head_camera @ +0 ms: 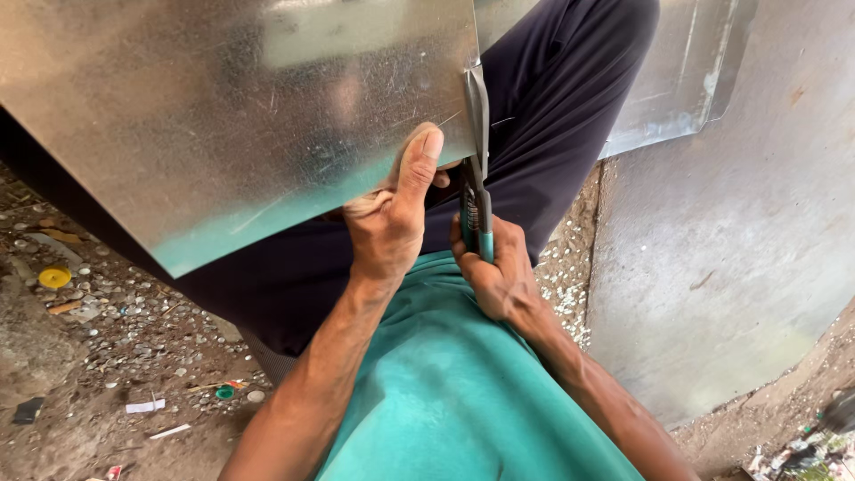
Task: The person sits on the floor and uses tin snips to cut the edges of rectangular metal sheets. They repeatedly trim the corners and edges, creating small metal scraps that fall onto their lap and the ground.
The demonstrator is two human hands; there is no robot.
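A shiny galvanised metal sheet (pixel 223 116) rests tilted over my lap. My left hand (pixel 392 218) grips its near edge, thumb pressed flat on top of the sheet. My right hand (pixel 499 272) is closed around the green-handled tin snips (pixel 476 178), just right of my left hand. The snips' blades point away from me and sit on the sheet's right edge, where a narrow strip of metal curls up beside them. My dark trousers and teal shirt show beneath the sheet.
A large flat metal sheet (pixel 712 232) lies on the ground to the right, with another bent sheet (pixel 686 71) behind my knee. Dirt ground at left is strewn with small metal offcuts (pixel 134 312), a yellow cap (pixel 55 277) and litter.
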